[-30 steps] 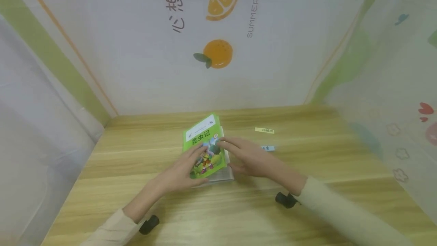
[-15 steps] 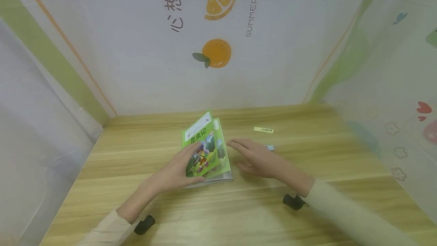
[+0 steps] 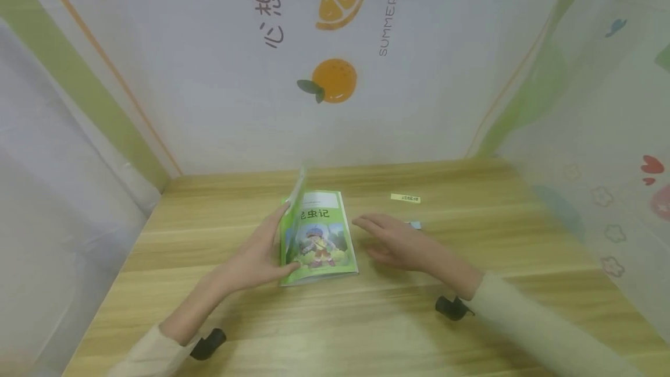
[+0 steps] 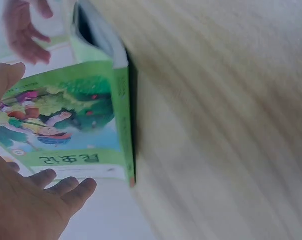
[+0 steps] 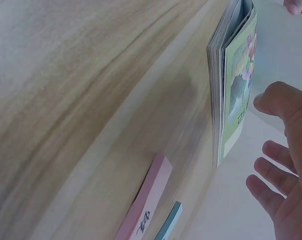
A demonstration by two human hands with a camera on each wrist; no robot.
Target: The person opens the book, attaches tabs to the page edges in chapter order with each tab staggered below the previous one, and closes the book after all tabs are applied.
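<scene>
A green children's book (image 3: 324, 240) lies on the table with its front cover (image 4: 65, 112) raised steeply at the left. Under the cover shows a page with the same cartoon figure and title. My left hand (image 3: 251, 266) is at the cover's outer side, fingers extended and slightly spread, thumb near the book's lower edge; whether the fingertips touch the cover is hard to tell. Just right of the book hovers my right hand (image 3: 400, 243), fingers loosely bent, holding nothing. Near it lie a blue paper strip (image 3: 415, 225) and, in the right wrist view, a pink strip (image 5: 148, 202) with writing.
A yellow strip (image 3: 405, 198) with writing lies farther back on the wood-grain table (image 3: 335, 330). White cloth (image 3: 419, 103) printed with oranges hangs behind the table, and more cloth stands at both sides. A dark wrist-camera mount (image 3: 452, 308) juts from each sleeve.
The front cover has swung up and to the left, uncovering the page beneath. My left hand moved left with it, while my right hand drew away from the book to the right.
</scene>
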